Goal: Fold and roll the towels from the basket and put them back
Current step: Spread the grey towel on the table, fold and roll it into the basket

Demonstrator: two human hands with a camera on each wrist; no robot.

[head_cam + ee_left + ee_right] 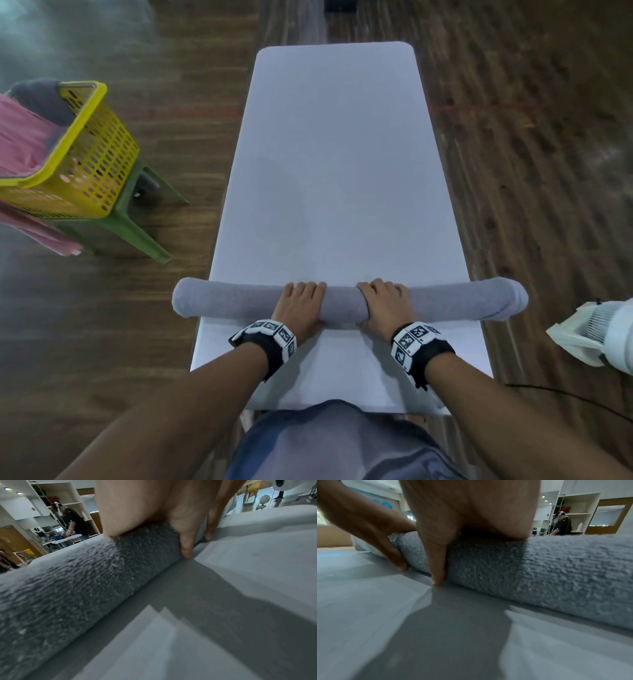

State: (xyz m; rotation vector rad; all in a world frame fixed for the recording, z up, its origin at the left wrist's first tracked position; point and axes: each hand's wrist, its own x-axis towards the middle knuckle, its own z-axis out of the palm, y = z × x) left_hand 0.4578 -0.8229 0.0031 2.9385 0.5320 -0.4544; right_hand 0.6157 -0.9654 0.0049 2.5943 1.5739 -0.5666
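Far left, one yellow basket (85, 150) on a green stool (137, 226), well apart from the table (335, 154). In it we count one pink towel (20, 144) and one dark grey towel (37, 97); a further pink edge hangs below the basket, and we cannot tell whether it is a separate piece.

Near end of the table: one grey towel roll (236, 301) lying crosswise, both ends overhanging the table's sides.

Left hand (299, 306) and right hand (385, 305) — two, side by side at mid-roll — each clasp it, fingers over the top, thumbs tucked at the near underside.

We judge the rolling step finished or nearly so. Next move: lift the roll without loosening it and carry it left to the basket.

One white fan (599, 329) at the right edge.
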